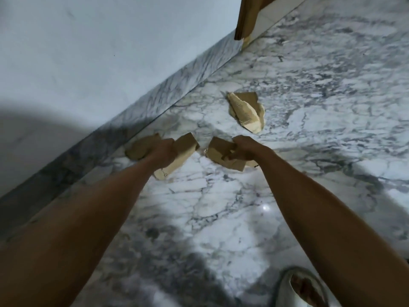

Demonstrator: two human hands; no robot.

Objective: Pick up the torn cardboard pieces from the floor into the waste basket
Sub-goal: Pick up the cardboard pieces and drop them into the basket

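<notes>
On the marble floor [221,196], head view: left grip [162,149] curls round brown cardboard bits [186,141]; right grip [242,149] pinches another piece [218,149]. Risk: overfull grips w/ loose scraps, bits may drop. Torn folded piece [246,110] lies beyond right grip, untouched.

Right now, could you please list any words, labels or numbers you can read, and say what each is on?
None can be read.
Far cardboard piece: faint dark marks on its pale torn face, too blurred to read.
Pale strip under the left hand: a small mark, illegible.
</notes>
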